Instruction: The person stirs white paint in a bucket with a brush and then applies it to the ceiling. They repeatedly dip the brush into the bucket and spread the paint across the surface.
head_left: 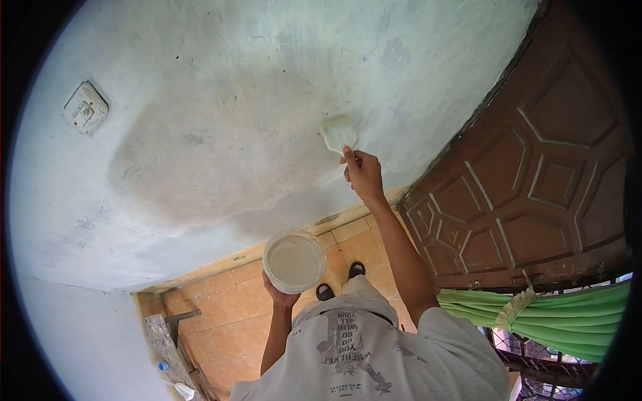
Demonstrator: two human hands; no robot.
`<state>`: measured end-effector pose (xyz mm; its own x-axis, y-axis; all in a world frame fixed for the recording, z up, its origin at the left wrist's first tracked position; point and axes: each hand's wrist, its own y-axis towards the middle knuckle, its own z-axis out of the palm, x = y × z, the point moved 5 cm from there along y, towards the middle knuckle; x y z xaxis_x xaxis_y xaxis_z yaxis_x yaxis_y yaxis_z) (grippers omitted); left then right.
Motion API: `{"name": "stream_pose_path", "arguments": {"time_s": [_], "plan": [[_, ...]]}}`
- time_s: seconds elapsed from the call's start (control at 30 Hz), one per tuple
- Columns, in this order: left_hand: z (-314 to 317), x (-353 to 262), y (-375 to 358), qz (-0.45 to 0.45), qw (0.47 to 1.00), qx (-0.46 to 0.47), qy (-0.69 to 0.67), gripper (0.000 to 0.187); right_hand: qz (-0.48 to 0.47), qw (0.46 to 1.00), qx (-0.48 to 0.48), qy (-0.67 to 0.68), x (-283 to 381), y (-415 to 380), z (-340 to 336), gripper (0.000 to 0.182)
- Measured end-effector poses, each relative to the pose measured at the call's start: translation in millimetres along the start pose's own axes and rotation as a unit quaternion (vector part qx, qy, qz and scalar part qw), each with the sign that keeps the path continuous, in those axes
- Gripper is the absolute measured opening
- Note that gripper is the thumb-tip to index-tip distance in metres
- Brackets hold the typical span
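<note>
My right hand (364,175) is closed around the handle of a wide paintbrush (340,134). The brush's pale bristles press against the whitish wall (221,40), beside a large darker, damp-looking patch (200,147). Lower down, my left hand (281,291) grips a round, translucent plastic tub (321,271) from its side and underneath. Pale liquid, like thin paint, shows inside the tub, which is held in front of my body near the foot of the wall.
A light switch (86,108) sits on the wall at left. To the right stands a brown panelled door (515,180), with a green curtain (555,317) below it. Orange floor tiles (231,334) lie underfoot; a worn wooden piece (167,344) with a blue cap (162,365) is at lower left.
</note>
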<state>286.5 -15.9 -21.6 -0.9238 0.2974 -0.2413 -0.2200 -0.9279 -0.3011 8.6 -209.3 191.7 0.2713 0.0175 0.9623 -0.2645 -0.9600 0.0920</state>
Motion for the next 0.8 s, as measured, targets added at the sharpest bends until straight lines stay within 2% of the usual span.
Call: {"name": "stream_pose_path", "arguments": {"time_s": [0.07,0.17,0.27,0.37,0.47,0.5,0.6,0.73,0.8], "plan": [[0.5,1.2,1.0,-0.002,1.000,0.010,0.015,0.071,-0.058,0.998,-0.030,0.003,15.8,-5.8,-5.7,0.050],[-0.3,2.2,4.7,-0.004,1.000,0.017,0.021,0.071,-0.050,0.999,-0.020,0.003,1.0,-1.1,3.8,0.051],[3.2,3.4,5.2,-0.006,1.000,0.021,0.016,0.071,-0.066,0.994,-0.042,-0.073,-72.2,6.6,26.0,0.051],[4.2,2.7,2.1,-0.008,1.000,0.019,0.009,0.072,0.066,0.996,0.025,-0.053,-127.3,-7.1,39.7,0.051],[1.9,0.2,-2.0,-0.012,1.000,0.022,0.012,0.071,0.155,0.986,0.052,-0.036,-138.5,-18.0,41.8,0.050],[2.6,-1.0,-2.7,-0.012,1.000,0.025,0.015,0.071,0.178,0.982,0.057,-0.034,-133.0,-18.7,41.6,0.049],[2.9,-2.3,-6.9,-0.010,0.999,0.024,0.018,0.070,0.118,0.993,0.019,-0.009,-90.7,-0.1,29.0,0.047],[-2.3,-7.2,-6.3,-0.016,0.999,0.037,0.025,0.071,0.078,0.997,0.028,0.000,-28.3,7.3,9.4,0.047],[-5.2,-8.6,-3.4,-0.020,0.999,0.044,0.017,0.072,0.023,1.000,0.013,0.007,-10.1,1.6,0.8,0.050]]}}
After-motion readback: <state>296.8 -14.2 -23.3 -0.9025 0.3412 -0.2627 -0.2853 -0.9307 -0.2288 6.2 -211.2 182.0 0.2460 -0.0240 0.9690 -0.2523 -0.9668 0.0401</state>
